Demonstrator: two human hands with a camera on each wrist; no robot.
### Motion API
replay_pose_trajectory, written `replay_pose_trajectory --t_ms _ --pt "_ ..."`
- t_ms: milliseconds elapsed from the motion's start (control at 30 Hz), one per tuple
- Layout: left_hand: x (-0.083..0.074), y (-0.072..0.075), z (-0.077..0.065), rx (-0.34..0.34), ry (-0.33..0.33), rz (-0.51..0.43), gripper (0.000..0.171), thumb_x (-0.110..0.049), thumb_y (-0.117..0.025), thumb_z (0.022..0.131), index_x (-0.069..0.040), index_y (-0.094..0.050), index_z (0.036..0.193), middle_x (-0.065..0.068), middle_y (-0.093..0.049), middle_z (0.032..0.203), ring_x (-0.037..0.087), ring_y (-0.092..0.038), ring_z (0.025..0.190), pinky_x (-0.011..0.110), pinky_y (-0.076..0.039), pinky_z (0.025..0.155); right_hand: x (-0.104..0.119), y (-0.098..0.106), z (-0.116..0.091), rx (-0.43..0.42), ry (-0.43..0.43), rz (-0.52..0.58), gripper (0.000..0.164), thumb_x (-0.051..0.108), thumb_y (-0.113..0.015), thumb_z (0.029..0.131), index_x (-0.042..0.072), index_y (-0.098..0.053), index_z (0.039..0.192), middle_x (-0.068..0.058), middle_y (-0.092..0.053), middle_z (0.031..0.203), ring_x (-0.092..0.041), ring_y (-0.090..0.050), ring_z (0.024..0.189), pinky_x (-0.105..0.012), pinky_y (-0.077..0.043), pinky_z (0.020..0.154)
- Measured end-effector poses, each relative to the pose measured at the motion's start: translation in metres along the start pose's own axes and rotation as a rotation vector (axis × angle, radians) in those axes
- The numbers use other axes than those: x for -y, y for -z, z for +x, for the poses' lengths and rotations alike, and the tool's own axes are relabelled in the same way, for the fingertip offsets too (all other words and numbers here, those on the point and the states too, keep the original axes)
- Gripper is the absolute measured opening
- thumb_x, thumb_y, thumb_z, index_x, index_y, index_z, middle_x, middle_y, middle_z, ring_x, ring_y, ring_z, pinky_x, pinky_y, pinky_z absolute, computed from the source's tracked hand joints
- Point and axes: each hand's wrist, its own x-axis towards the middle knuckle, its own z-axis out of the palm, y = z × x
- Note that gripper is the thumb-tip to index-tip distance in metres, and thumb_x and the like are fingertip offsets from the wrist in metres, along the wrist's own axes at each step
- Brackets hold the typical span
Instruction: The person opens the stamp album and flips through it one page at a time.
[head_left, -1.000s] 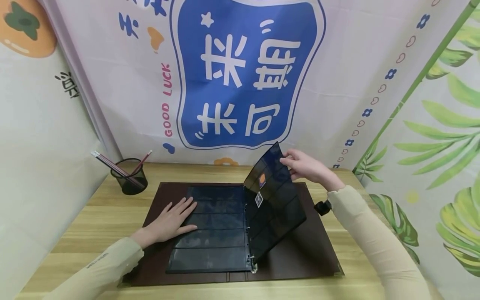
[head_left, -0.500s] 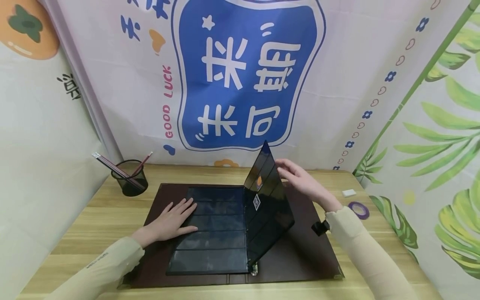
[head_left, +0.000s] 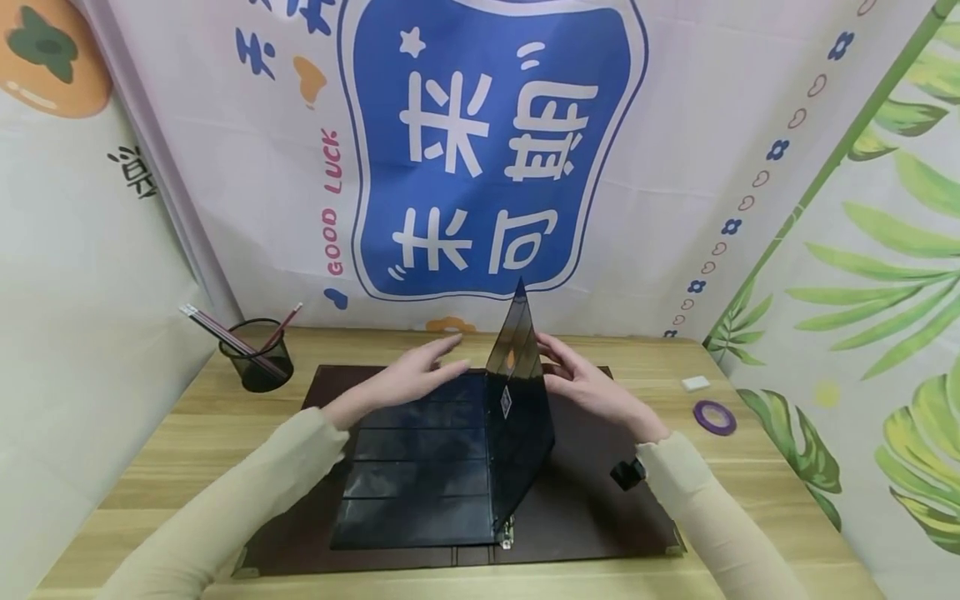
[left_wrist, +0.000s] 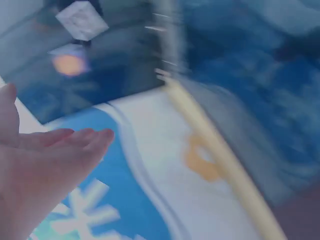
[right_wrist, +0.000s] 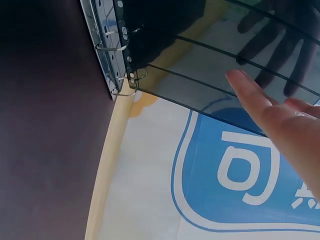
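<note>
A brown ring-bound stamp album [head_left: 585, 517] lies spread on the table. Dark pocket pages [head_left: 420, 475] rest flat on its left side. One black page [head_left: 521, 450] stands nearly upright at the metal rings [right_wrist: 112, 48], carrying an orange-marked stamp [head_left: 511, 360] and a pale stamp [head_left: 506, 402]. My right hand [head_left: 588, 390] is at the back of this page with its fingers extended; whether they touch it is unclear. On the other side, my left hand [head_left: 405, 382] hovers over the flat pages, fingers stretched toward the raised page and holding nothing.
A black mesh cup [head_left: 258, 367] with several pencils stands at the back left of the wooden table [head_left: 150, 467]. A white eraser [head_left: 695, 383] and a purple tape roll [head_left: 715, 417] lie to the right. A printed cloth [head_left: 615, 308] hangs behind the table.
The raised page has swung leftward to near upright. My right hand has let go of its edge and moved left behind it. My left hand has lifted off the flat pages toward the raised one.
</note>
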Motion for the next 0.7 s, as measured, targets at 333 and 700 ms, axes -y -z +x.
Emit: replay_pose_trajectory --t_ms 333,700 --pt "-0.067 -0.006 0.03 -0.023 -0.113 -0.081 0.073 -0.051 -0.044 0.103 -0.011 -0.02 0.16 0.012 -0.034 0.161 0.029 -0.037 0.148 0.051 -0.038 0.116 0.008 -0.012 0.008 0.021 0.004 -0.052 0.078 0.037 -0.058 0.1 0.018 -0.014 0.161 -0.011 -0.017 0.167 -0.038 -0.03 0.15 -0.056 -0.036 0.115" --pt "-0.055 0.006 0.007 -0.099 -0.089 -0.177 0.07 -0.029 -0.05 0.105 -0.005 -0.014 0.16 0.022 -0.031 0.16 0.036 -0.04 0.145 0.051 -0.042 0.112 -0.005 -0.015 0.011 -0.002 0.049 -0.134 0.072 0.024 -0.061 0.099 0.019 -0.022 0.159 -0.008 -0.024 0.165 -0.034 -0.037 0.147 -0.05 -0.041 0.113"
